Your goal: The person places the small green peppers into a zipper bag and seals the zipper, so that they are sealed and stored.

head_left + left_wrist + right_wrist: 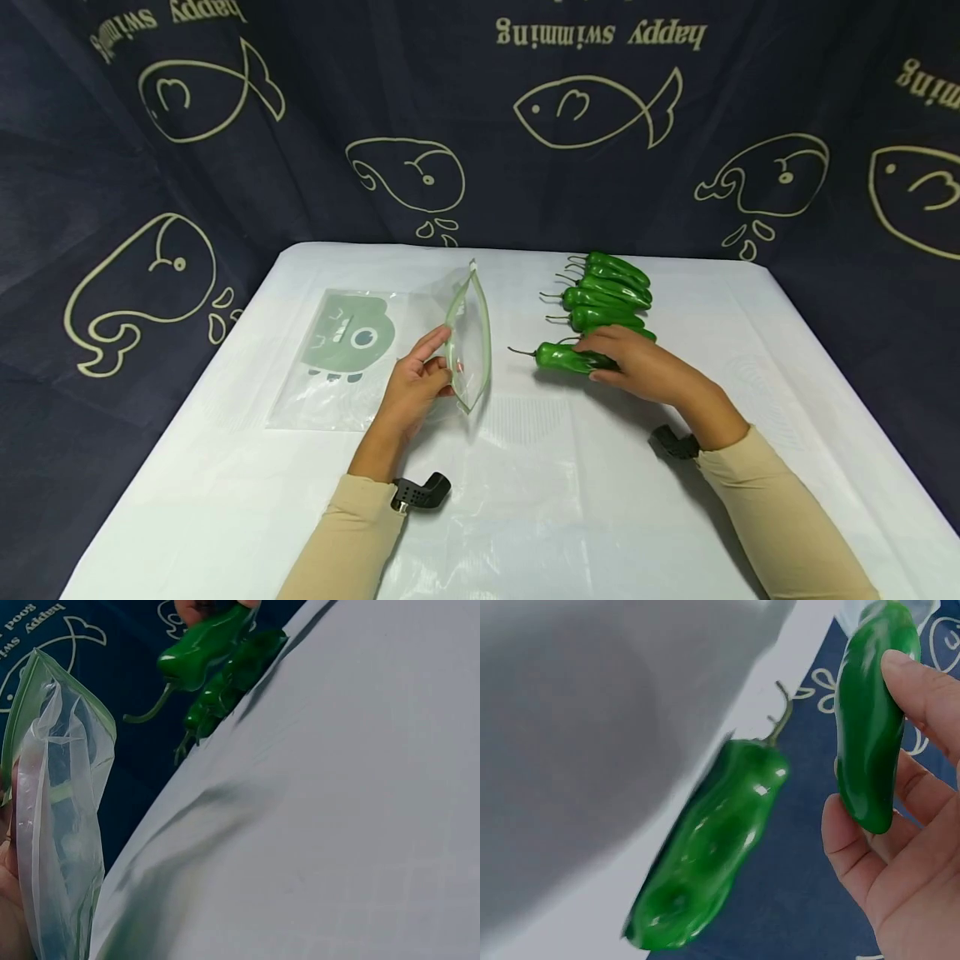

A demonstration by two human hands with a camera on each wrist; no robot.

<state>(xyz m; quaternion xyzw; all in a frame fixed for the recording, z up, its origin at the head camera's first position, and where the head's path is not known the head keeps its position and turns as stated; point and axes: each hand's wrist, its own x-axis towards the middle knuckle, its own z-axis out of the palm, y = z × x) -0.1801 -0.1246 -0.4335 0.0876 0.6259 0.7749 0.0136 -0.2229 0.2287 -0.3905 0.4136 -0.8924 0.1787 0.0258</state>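
My left hand [417, 379] grips the near side of a clear zip bag [471, 350] with a green rim, and the bag's mouth gapes toward the right. A dinosaur-like print [352, 333] shows on the part lying to the left. In my right hand [637, 364] is a green pepper [871, 720], pinched between thumb and fingers, its stem pointing left toward the bag. Several more green peppers [607, 287] lie in a column behind it, stems to the left. One pepper [712, 840] lies beside the held one in the right wrist view.
A white cloth [525, 500] covers the table. Dark blue fabric [480, 100] with fish and whale drawings hangs behind and at the sides. Each wrist carries a black camera mount [422, 492].
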